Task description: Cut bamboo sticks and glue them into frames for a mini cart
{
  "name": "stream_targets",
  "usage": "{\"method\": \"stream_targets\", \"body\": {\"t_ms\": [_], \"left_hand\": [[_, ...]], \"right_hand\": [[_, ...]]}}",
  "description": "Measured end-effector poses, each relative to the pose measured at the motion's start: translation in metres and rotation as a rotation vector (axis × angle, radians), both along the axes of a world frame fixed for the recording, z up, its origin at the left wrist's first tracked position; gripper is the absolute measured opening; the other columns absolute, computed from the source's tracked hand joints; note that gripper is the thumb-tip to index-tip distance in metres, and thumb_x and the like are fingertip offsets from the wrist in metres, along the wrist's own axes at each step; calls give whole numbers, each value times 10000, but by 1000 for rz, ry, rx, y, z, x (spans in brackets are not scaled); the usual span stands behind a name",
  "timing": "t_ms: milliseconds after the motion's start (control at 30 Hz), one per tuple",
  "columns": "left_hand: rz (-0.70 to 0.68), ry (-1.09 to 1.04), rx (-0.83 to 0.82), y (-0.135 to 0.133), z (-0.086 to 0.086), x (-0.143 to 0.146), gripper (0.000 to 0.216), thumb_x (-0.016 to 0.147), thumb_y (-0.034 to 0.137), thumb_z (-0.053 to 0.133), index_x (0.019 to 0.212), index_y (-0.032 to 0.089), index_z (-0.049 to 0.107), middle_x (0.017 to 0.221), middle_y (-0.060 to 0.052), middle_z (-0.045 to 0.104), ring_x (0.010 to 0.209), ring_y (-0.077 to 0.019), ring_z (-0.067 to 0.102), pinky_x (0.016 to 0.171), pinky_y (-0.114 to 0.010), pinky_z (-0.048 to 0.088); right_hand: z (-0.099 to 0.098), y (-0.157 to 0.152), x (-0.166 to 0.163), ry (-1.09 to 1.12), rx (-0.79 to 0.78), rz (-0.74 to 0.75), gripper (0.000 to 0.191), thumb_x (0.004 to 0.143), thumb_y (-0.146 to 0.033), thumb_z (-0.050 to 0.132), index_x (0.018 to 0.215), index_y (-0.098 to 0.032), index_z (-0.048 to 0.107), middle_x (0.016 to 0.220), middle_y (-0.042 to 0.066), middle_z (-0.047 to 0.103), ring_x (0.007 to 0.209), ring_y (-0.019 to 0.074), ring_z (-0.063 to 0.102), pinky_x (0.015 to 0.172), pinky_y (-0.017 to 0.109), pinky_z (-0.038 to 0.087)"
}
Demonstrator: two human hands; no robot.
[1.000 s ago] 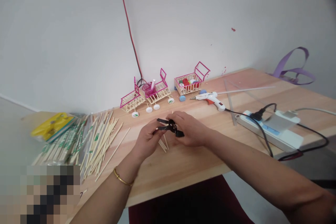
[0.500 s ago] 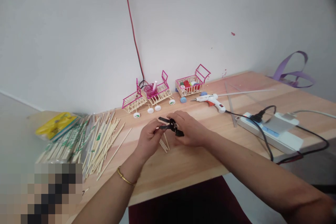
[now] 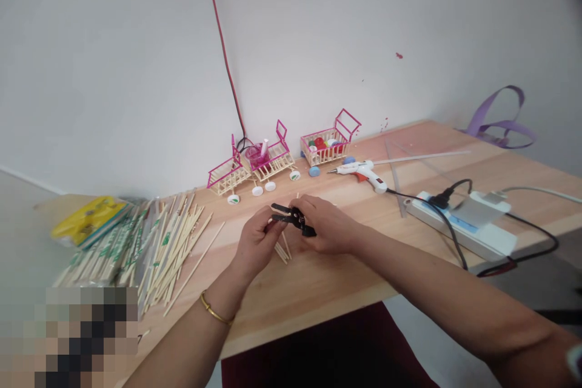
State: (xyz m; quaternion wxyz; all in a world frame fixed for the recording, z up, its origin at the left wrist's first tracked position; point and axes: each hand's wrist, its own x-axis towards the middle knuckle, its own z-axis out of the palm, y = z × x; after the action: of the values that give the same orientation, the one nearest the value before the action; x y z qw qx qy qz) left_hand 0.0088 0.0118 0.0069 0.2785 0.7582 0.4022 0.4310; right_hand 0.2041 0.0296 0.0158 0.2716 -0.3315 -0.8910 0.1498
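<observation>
My right hand [image 3: 325, 224] is wrapped round a pair of black pliers [image 3: 294, 218], whose two narrow prongs point left. Close against these prongs, my left hand [image 3: 257, 239] has its fingers pinched together; what lies between them is hidden. Several short wooden sticks [image 3: 282, 253] lie on the table below and between the hands, partly covered by them. Left of my left hand is a loose pile of long wooden sticks [image 3: 179, 248].
Small stick-built carts [image 3: 231, 176] with magenta rims stand along the wall; another cart [image 3: 325, 148] holds coloured caps. A white glue gun [image 3: 364, 173] lies right of them, its cord running to a power strip [image 3: 464, 227]. Wrapped stick bundles [image 3: 104, 245] lie left.
The pliers' two prongs are nearer each other and have tilted slightly. Both hands stay close together. The whole view has shifted a little, so the scene sits slightly further left.
</observation>
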Motion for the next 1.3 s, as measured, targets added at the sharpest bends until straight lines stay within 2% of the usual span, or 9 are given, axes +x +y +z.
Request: {"method": "stream_targets", "body": {"t_ms": [133,300,467,600,767,933,1100,1233,1300], "left_hand": [[16,1,-31,1,1,1,155,891,274,547,895,175,666,834,-33,634,771,-156,565,719,-274,439],[-24,-29,-51,1,3,3,191,912,285,506,931,172,658,926,-58,644,900,-184,584,825,-305,437],[111,-30,-108,2,-1,1,243,893,356,534,766,167,618,693,-1,520,671,-134,495,646,-249,395],[210,-242,-198,4,-5,-4,264,895,424,524,827,176,581,624,42,443,561,-96,410,566,-222,342],[142,-348,-301,3,-5,0,280,861,447,574,821,169,566,638,51,437,542,-77,387,547,-210,330],[57,-312,-352,-1,-8,7,271,858,412,590,770,158,554,694,38,449,560,-66,392,528,-203,313],[42,-417,-415,0,-11,8,273,847,422,608,796,159,557,623,57,427,519,-56,371,499,-196,281],[38,-549,-484,-1,-9,10,285,805,427,658,800,150,592,590,65,410,473,-39,334,466,-193,230],[40,-605,-510,-1,-7,11,286,779,422,686,812,145,622,596,58,435,458,-30,311,457,-194,208]], "right_hand": [[-3,2,-1,7,-4,-16,426,675,-128,555,1098,-102,512,972,135,594,896,266,553,801,408,473],[-15,7,-1,117,-17,12,576,705,-153,577,1262,-111,440,1226,179,559,1139,292,520,975,456,426],[-11,8,3,201,-103,-8,644,669,-143,597,1289,-130,422,1253,178,539,1178,292,511,1002,457,419],[-2,10,8,295,-128,-36,550,666,-138,595,1204,-163,484,1152,138,578,1078,272,559,948,440,447],[0,17,13,438,-343,-103,510,789,-240,558,1273,-195,404,1170,108,564,1066,234,573,895,405,470],[3,20,19,339,-500,-156,629,803,-352,592,1353,-186,337,1148,107,576,1039,243,571,889,414,456],[-1,23,16,221,-514,-131,523,727,-336,669,1201,-187,503,1080,82,604,999,252,561,878,409,441],[-5,26,11,387,-469,-222,248,812,-372,555,976,-186,532,862,28,582,804,188,550,759,344,445],[-3,26,12,503,-460,-266,222,837,-392,514,939,-194,505,810,8,547,755,169,526,724,324,436]]}}
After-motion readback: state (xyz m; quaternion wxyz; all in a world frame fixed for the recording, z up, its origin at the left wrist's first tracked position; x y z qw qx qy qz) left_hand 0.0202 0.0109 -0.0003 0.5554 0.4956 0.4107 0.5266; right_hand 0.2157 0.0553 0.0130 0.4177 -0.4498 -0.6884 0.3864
